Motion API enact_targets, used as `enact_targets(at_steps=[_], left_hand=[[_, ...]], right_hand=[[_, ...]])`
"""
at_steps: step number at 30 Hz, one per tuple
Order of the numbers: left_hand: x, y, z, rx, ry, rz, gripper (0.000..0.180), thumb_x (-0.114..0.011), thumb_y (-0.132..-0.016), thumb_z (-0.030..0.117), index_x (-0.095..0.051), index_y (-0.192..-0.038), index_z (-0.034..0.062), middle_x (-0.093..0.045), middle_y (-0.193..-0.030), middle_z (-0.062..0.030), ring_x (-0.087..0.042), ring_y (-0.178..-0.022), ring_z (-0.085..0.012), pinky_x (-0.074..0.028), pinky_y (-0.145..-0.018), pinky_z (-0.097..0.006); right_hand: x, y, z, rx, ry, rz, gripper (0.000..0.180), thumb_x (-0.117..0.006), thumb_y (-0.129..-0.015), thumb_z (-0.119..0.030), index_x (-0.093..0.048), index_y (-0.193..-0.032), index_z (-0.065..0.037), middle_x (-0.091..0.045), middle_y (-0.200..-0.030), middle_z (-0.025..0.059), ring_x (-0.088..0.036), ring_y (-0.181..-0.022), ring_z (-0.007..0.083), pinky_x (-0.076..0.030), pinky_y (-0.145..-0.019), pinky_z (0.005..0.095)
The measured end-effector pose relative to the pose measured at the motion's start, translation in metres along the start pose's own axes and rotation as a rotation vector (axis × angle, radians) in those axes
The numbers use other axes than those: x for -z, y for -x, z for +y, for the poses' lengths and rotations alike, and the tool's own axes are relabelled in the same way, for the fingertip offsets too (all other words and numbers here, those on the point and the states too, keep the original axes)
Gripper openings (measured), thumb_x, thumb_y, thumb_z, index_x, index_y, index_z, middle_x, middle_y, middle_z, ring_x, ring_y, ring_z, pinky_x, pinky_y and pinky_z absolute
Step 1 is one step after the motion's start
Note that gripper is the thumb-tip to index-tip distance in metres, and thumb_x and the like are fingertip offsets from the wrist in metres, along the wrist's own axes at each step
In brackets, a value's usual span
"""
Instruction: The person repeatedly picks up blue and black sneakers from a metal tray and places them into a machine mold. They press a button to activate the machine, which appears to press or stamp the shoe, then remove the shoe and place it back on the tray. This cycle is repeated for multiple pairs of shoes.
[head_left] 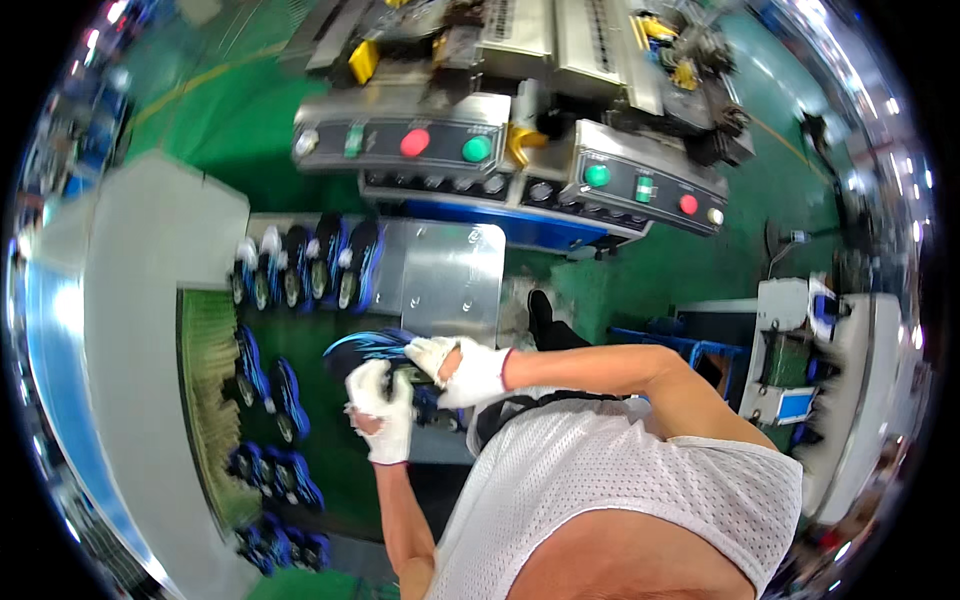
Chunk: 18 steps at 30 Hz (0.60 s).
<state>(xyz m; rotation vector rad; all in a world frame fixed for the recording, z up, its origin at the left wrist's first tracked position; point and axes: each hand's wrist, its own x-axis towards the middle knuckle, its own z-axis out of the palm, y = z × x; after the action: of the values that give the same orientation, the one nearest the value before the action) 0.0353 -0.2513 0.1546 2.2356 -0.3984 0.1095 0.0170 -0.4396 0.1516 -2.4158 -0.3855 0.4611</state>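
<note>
A black shoe upper (365,347) with bright blue stripes is held in front of my body, its striped end pointing left. My left hand (382,415), in a white glove, curls its fingers at the upper's near side. From the right, my right hand (470,372), gloved as well, grips the other end. Both hands hide part of the piece between them. Just below the right hand, another dark blue shoe piece (428,408) shows in part.
Left of me, shoes (287,398) lie in groups on a green surface beside a pale machine housing (135,300). A shoe row (362,265) adjoins a metal plate (455,280). Ahead stands a machine with button panels (400,140). A blue-framed cart (705,355) is at right.
</note>
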Motion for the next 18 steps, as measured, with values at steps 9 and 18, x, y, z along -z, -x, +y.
enact_targets(at_steps=[9,18], left_hand=[[-0.142,-0.144,0.253,-0.825,0.206,-0.426,0.046,-0.079,-0.079,0.005,-0.065,-0.123,0.0024,-0.066,-0.125,-0.0213,-0.064,-0.116,-0.0369,-0.053,-0.098,-0.041],[-0.396,-0.250,0.368,-0.488,0.478,-0.479,0.052,-0.065,-0.098,0.019,-0.047,-0.142,-0.0011,-0.060,-0.130,-0.0197,-0.062,-0.121,-0.0303,-0.050,-0.103,-0.040]], right_hand=[[0.163,0.148,0.128,-0.245,-0.628,0.813,0.055,-0.077,-0.082,-0.018,-0.058,-0.130,-0.003,-0.067,-0.121,0.0147,-0.065,-0.113,0.0231,-0.051,-0.096,0.0335],[0.179,0.321,0.251,-0.163,-1.561,1.521,0.037,-0.071,-0.088,-0.008,-0.064,-0.123,0.004,-0.071,-0.110,0.0112,-0.071,-0.092,0.0192,-0.060,-0.081,0.0357]])
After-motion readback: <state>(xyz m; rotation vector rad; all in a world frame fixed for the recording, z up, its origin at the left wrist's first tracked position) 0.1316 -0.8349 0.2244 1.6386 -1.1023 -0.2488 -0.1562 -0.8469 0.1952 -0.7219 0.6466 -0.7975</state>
